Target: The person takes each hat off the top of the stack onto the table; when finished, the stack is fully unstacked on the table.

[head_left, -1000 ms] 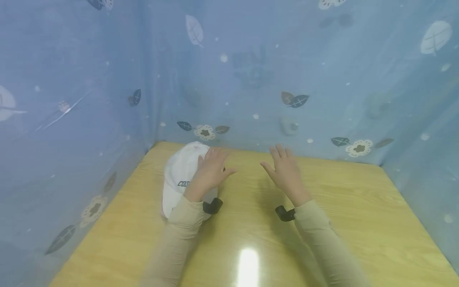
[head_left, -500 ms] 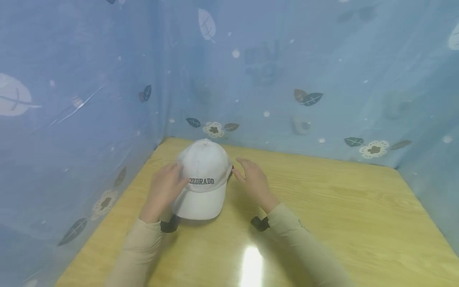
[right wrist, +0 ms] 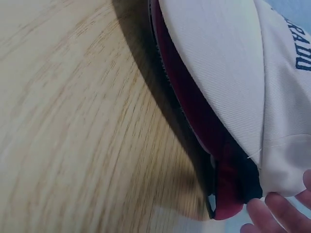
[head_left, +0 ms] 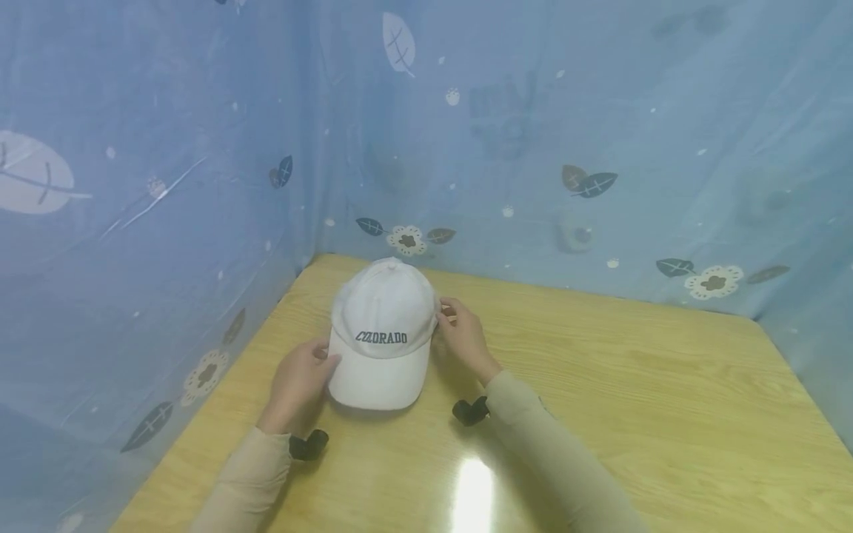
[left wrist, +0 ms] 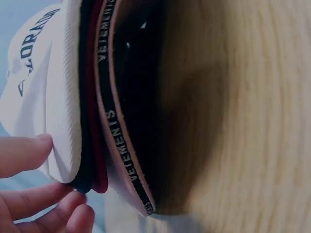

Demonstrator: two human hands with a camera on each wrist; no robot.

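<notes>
A white baseball cap [head_left: 385, 311] with dark "COLORADO" lettering stands on the wooden table, brim towards me. The wrist views show it topping a nested stack: a dark green brim [left wrist: 85, 145], a red brim [left wrist: 98, 165] and a lower brim with a black "VETEMENTS" tape [left wrist: 114, 131] lie beneath. My left hand [head_left: 296, 381] pinches the white brim's left edge, thumb on top and fingers underneath. On the opposite side, my right hand [head_left: 465, 339] holds the white cap's lower right edge between thumb and fingers. The stack's back is hidden.
Blue curtains [head_left: 493, 163] printed with leaves and flowers enclose the table [head_left: 633, 392] at the back and sides. Each wrist wears a small black camera mount, one on the left [head_left: 309, 445] and one on the right [head_left: 470, 410]. A bright lamp reflection shows near the front.
Both hands have come down from raised, spread poses to the cap's two sides and taken hold of it. The left moved left, uncovering the lettering; the right moved left. The head view shifted slightly.
</notes>
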